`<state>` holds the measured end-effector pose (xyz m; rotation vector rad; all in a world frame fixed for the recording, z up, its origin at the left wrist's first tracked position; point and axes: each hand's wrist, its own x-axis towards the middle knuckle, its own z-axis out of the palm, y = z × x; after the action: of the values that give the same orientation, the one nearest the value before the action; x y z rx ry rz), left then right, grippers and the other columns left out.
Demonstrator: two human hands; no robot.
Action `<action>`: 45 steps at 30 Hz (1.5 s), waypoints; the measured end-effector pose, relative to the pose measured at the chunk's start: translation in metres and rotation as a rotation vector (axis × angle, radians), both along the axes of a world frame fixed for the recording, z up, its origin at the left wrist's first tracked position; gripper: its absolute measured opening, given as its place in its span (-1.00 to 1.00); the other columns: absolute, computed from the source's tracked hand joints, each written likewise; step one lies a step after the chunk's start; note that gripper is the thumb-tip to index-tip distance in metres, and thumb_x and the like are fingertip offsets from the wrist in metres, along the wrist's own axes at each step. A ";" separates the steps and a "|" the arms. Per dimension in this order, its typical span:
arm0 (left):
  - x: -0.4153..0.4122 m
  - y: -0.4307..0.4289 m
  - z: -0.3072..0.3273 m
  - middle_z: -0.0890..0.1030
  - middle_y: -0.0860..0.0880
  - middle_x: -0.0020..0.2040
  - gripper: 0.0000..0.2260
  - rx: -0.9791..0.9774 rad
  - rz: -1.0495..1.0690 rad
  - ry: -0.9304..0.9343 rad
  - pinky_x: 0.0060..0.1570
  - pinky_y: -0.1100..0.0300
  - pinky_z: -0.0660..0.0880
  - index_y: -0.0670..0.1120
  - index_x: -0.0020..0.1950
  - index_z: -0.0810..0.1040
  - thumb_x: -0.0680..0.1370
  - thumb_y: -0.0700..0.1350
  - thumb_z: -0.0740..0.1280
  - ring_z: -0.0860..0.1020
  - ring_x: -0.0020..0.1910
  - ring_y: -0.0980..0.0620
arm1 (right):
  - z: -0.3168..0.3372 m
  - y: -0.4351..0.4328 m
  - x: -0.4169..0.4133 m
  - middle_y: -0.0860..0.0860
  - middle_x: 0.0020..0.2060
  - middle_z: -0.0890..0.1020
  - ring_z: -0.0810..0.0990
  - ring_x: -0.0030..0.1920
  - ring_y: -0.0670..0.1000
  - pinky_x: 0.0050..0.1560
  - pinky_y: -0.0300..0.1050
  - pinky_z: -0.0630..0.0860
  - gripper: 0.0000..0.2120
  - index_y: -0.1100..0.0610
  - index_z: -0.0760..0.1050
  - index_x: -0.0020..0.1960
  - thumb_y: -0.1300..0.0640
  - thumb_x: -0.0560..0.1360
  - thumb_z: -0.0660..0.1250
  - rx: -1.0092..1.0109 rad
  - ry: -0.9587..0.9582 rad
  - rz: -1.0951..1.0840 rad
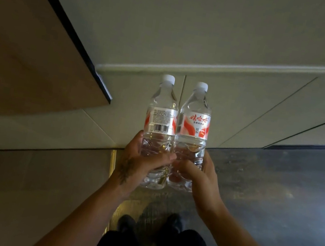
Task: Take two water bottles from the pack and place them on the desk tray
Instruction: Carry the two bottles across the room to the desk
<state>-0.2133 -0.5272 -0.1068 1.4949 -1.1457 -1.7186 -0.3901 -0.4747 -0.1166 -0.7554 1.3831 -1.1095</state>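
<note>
The person holds two clear water bottles upright and side by side in front of the body, one in each hand. The left hand (140, 162) is wrapped around the lower part of the left bottle (159, 131), thumb lying across the near face of the ribbed base and fingers curled round the far side, where they show faintly through the water. The right hand (198, 175) grips the lower part of the right bottle (192, 136) the same way, thumb pointing inward toward the other thumb. Both hands sit below the labels, so the labels, shoulders and white caps stand clear above the fingers. The two bottles touch, or nearly touch, along their sides.

The left bottle's label faces the camera with its barcode and small print; the right bottle's label shows red characters on a red and white band. Both caps are on.

Beneath the bottles lies a floor (273, 193), dark and mottled on the right and pale elsewhere, with the person's dark shoes (171, 224) and dark trouser legs at the bottom of the view. A brown panel with a dark edge (30, 49) slants across the upper left.
</note>
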 end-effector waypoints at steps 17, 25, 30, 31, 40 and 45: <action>-0.105 0.035 0.140 0.84 0.04 0.16 -0.49 -0.081 -0.351 0.097 -0.08 0.18 0.76 0.32 0.24 0.70 0.29 0.10 0.61 0.82 0.12 -0.01 | 0.144 0.085 -0.078 0.17 0.15 0.73 0.75 0.09 0.19 0.12 0.14 0.69 -0.20 0.18 0.49 0.37 -0.12 0.20 0.52 -0.049 0.021 -0.351; -0.168 0.043 0.146 0.79 -0.17 0.21 -0.38 -0.090 -0.783 0.148 0.29 -0.41 0.67 0.05 0.38 0.64 0.32 0.07 0.61 0.77 0.21 -0.29 | 0.163 0.158 -0.089 0.19 0.24 0.68 0.72 0.19 0.21 0.27 0.25 0.67 -0.28 0.09 0.47 0.36 -0.06 0.23 0.52 0.018 0.078 -0.769; -0.204 0.078 0.145 0.79 -0.22 0.23 -0.39 -0.022 -1.042 0.239 0.24 -0.31 0.71 -0.01 0.40 0.65 0.35 0.01 0.62 0.75 0.25 -0.37 | 0.167 0.216 -0.078 0.12 0.15 0.74 0.77 0.10 0.15 0.14 0.12 0.73 -0.34 0.03 0.51 0.29 -0.06 0.21 0.53 0.051 0.108 -1.076; -0.210 0.089 0.145 0.80 -0.20 0.22 -0.43 -0.008 -1.097 0.266 0.17 -0.19 0.75 0.02 0.39 0.67 0.37 -0.01 0.62 0.77 0.23 -0.33 | 0.167 0.229 -0.074 0.11 0.14 0.75 0.78 0.07 0.12 0.09 0.07 0.74 -0.37 0.03 0.52 0.28 -0.03 0.23 0.54 0.056 0.111 -1.132; -0.243 0.186 0.143 0.81 -0.16 0.23 -0.29 0.084 -1.429 0.293 0.06 -0.05 0.78 -0.04 0.46 0.60 0.32 0.05 0.61 0.81 0.18 -0.24 | 0.171 0.328 -0.042 0.05 0.14 0.74 0.78 0.06 0.04 -0.05 -0.14 0.74 -0.34 -0.08 0.52 0.23 -0.17 0.16 0.54 0.114 0.112 -1.469; -0.256 0.236 0.146 0.80 -0.10 0.25 -0.23 0.029 -1.513 0.256 0.07 -0.03 0.76 0.03 0.47 0.57 0.27 0.15 0.59 0.82 0.15 -0.12 | 0.167 0.371 -0.039 0.09 0.14 0.73 0.76 0.13 0.15 0.20 0.20 0.72 -0.36 -0.06 0.52 0.21 -0.16 0.17 0.54 0.147 0.100 -1.559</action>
<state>-0.4695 -0.2909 0.0388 0.1386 -2.3337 -2.6336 -0.4287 -0.1039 0.0500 0.6107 2.1106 -2.0550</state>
